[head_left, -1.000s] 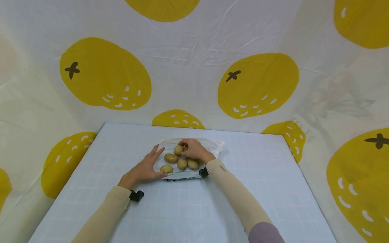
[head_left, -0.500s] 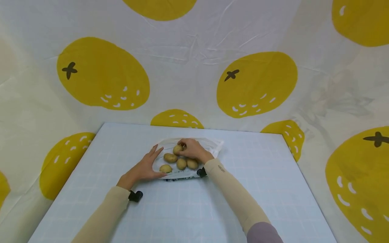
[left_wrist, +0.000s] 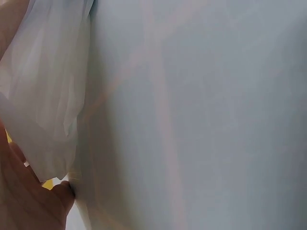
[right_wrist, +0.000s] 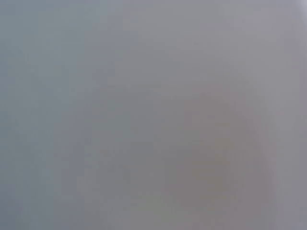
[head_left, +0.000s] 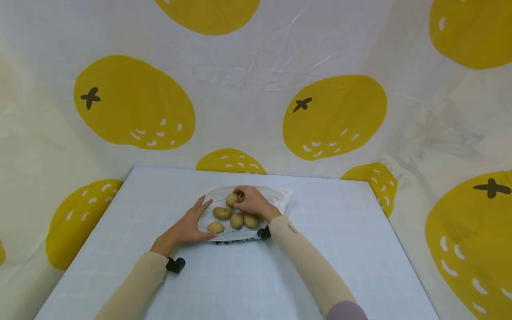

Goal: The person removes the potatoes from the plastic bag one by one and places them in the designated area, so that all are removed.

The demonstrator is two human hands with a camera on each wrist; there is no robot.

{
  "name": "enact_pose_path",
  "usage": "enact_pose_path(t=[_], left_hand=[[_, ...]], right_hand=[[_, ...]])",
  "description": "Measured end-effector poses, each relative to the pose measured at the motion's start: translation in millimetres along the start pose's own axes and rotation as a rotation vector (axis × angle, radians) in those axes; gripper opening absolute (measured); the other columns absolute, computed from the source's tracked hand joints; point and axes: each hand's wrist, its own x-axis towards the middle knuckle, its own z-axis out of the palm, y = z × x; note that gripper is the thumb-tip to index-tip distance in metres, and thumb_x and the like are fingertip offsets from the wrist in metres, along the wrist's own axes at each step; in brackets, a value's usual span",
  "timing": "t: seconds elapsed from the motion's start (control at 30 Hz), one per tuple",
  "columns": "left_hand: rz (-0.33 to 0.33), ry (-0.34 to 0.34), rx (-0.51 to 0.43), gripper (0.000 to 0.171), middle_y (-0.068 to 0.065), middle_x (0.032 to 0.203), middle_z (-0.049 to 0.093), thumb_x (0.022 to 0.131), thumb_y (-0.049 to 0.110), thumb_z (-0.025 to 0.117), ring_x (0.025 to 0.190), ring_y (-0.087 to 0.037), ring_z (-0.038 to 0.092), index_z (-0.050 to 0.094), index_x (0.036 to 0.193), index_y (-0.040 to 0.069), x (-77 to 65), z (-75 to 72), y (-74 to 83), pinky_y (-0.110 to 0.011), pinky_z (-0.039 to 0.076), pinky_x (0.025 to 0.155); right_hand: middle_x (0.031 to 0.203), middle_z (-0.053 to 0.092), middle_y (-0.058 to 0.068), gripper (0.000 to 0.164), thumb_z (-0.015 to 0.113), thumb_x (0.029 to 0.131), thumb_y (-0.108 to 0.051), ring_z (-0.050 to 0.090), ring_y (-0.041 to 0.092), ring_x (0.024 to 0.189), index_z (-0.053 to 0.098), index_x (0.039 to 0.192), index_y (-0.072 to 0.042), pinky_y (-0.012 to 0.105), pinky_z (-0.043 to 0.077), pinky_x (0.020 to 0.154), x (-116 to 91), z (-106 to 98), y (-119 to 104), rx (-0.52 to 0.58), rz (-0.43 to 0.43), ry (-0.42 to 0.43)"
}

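Several potatoes lie on or in a thin white plastic bag [head_left: 264, 192] in the middle of the table. My right hand [head_left: 253, 201] reaches over the bag and pinches one potato [head_left: 231, 200] at the back of the group. Nearer me are an oblong potato [head_left: 222, 213], a round potato [head_left: 237, 221] and another beside it, partly under my right hand. One more potato [head_left: 216, 227] sits by my left thumb. My left hand [head_left: 191, 223] is spread at the bag's left edge, fingers straight. In the left wrist view the bag [left_wrist: 48, 81] hangs beside that hand. The right wrist view is a grey blur.
A pale table [head_left: 224, 284] with a faint check pattern extends around the bag. Behind it and at both sides hangs a white cloth [head_left: 236, 102] printed with large yellow fruit. A black wrist camera [head_left: 176, 265] is strapped to my left wrist.
The head view has shifted slightly, so everything sits a little lower and further left. Both hands and the potatoes keep about the same places.
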Motion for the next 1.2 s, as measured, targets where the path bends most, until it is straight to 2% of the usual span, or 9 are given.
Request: enact_pose_path(t=[0.27, 0.53, 0.67, 0.93, 1.07, 1.2], left_hand=[[0.012, 0.022, 0.006, 0.117, -0.017, 0.174, 0.006, 0.076, 0.067, 0.08, 0.154, -0.051, 0.02, 0.021, 0.166, 0.021, 0.3, 3.6, -2.2, -0.075, 0.032, 0.112], [0.013, 0.032, 0.0, 0.116, -0.017, 0.174, 0.006, 0.076, 0.065, 0.081, 0.154, -0.051, 0.019, 0.021, 0.166, 0.022, 1.7, 5.1, -0.2, -0.075, 0.032, 0.112], [0.013, 0.036, 0.009, 0.116, -0.018, 0.173, 0.006, 0.077, 0.065, 0.081, 0.153, -0.052, 0.02, 0.022, 0.166, 0.02, 0.3, 6.0, -0.3, -0.076, 0.032, 0.111], [0.028, 0.036, 0.008, 0.12, -0.018, 0.173, 0.007, 0.076, 0.066, 0.081, 0.154, -0.05, 0.02, 0.017, 0.166, 0.017, 1.8, 7.4, -4.2, -0.072, 0.031, 0.115], [0.02, 0.035, -0.001, 0.121, -0.019, 0.173, 0.005, 0.076, 0.066, 0.081, 0.155, -0.05, 0.019, 0.018, 0.166, 0.014, 3.2, 7.6, -5.5, -0.072, 0.031, 0.115], [-0.003, 0.033, -0.001, 0.122, -0.02, 0.173, 0.003, 0.076, 0.067, 0.08, 0.155, -0.05, 0.018, 0.019, 0.165, 0.012, 2.0, 7.1, -4.6, -0.072, 0.031, 0.114]], right_hand=[[0.13, 0.067, 0.007, 0.047, 0.074, 0.095, -0.029, 0.063, 0.023, 0.119, 0.063, 0.135, -0.008, 0.038, 0.054, 0.102, -11.8, -9.3, 0.0, 0.126, 0.004, 0.005], [0.127, 0.068, 0.009, 0.046, 0.077, 0.091, -0.02, 0.065, 0.023, 0.113, 0.064, 0.133, -0.006, 0.035, 0.056, 0.098, -25.7, -23.3, 5.8, 0.126, 0.004, 0.075], [0.127, 0.068, 0.011, 0.044, 0.076, 0.091, -0.016, 0.066, 0.025, 0.113, 0.064, 0.132, -0.004, 0.033, 0.057, 0.098, -34.3, -28.3, 6.0, 0.17, -0.013, 0.106], [0.128, 0.068, 0.013, 0.043, 0.076, 0.09, -0.009, 0.067, 0.03, 0.116, 0.064, 0.131, -0.003, 0.039, 0.056, 0.101, -54.0, -37.1, 10.0, 0.265, 0.01, 0.185], [0.128, 0.068, 0.015, 0.044, 0.077, 0.089, -0.006, 0.069, 0.031, 0.114, 0.064, 0.131, -0.001, 0.039, 0.057, 0.099, -59.8, -41.3, 11.6, 0.252, -0.004, 0.213], [0.126, 0.068, 0.017, 0.043, 0.077, 0.089, -0.007, 0.068, 0.035, 0.113, 0.064, 0.129, 0.0, 0.044, 0.057, 0.099, -64.5, -44.5, 10.8, 0.256, -0.038, 0.223]])
